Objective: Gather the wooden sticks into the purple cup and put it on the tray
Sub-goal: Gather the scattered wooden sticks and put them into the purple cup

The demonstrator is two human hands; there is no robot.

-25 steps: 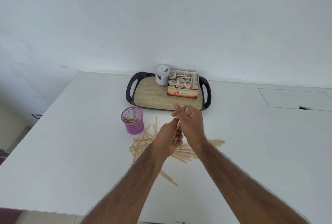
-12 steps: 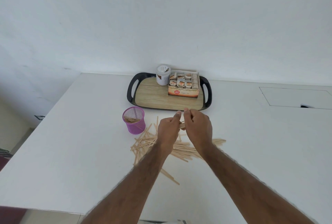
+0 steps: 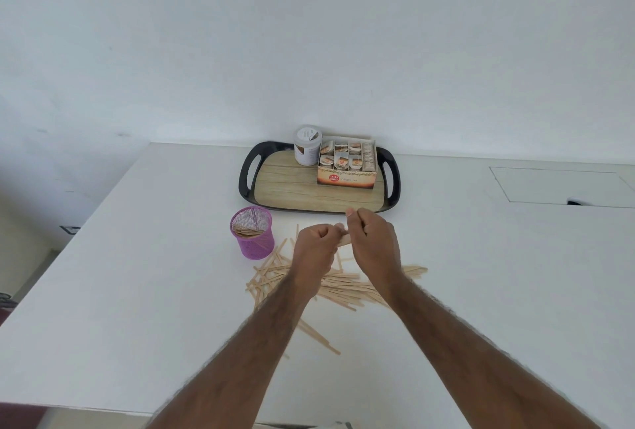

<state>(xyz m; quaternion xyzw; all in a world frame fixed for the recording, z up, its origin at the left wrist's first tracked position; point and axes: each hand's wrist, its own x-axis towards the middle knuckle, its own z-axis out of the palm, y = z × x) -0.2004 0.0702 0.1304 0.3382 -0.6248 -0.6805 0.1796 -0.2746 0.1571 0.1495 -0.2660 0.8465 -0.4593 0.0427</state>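
The left hand (image 3: 316, 246) and right hand (image 3: 372, 243) have their fingers (image 3: 354, 219) curled round 1 small bundle of sticks (image 3: 344, 239) at centre frame. I'd square its ends, then stand it in the purple cup (image 3: 252, 238), just left. Loose sticks (image 3: 343, 286) lie below on the worktop (image 3: 137, 274).

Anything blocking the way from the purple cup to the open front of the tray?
Nothing visible does. The purple cup stands just off the near left corner of the tray; the jar and tea box sit at its back.
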